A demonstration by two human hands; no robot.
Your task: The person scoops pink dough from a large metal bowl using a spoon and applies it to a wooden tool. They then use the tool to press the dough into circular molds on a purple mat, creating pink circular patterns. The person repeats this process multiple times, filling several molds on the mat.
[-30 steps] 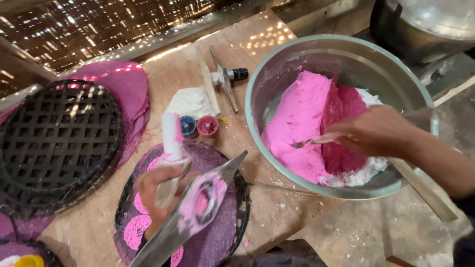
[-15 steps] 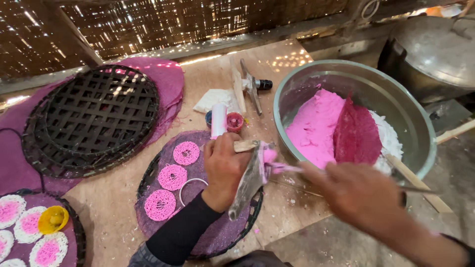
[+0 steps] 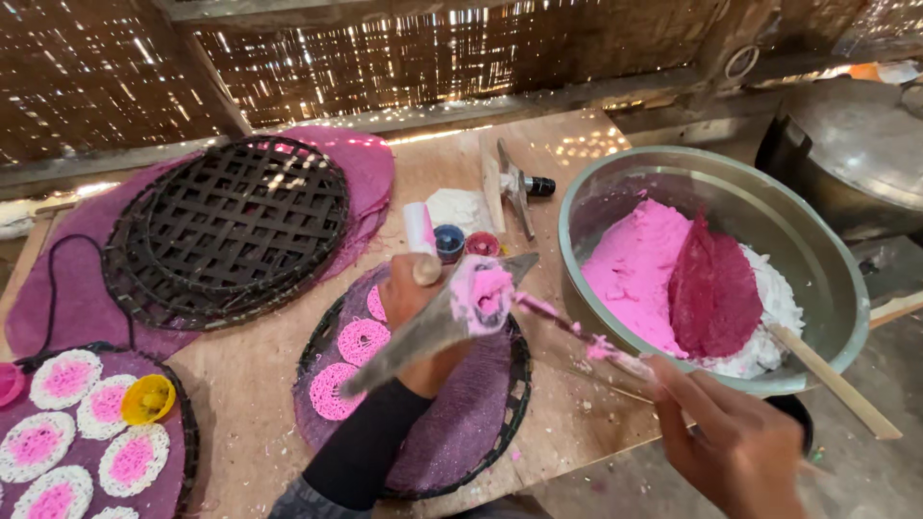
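Observation:
My left hand [image 3: 415, 306] grips a long metal press tool [image 3: 433, 327] with a white handle end [image 3: 419, 231], held over a round woven tray [image 3: 481, 423] lined with purple cloth. A lump of pink dough [image 3: 486, 291] sits in the tool's open end. My right hand [image 3: 735, 442] holds a thin dough-smeared stick [image 3: 577, 336] whose tip touches that dough. Three pink lacy discs [image 3: 361, 338] lie on the cloth under the tool. To the right stands a big metal bowl [image 3: 827, 279] holding pink dough [image 3: 635, 269], white dough and a dark red leaf-like sheet [image 3: 716, 288].
A stack of black woven trays [image 3: 231, 226] rests on purple cloth at the left. Another tray at lower left carries pink-and-white discs [image 3: 67, 380] and a yellow cup [image 3: 146, 399]. Small colour pots [image 3: 466, 242], a white cloth and a blade lie behind. A wooden stick [image 3: 832, 380] leans in the bowl.
My right hand left the bowl and carried pink dough on the stick over to the press tool. The view swung up and left, revealing more of the trays.

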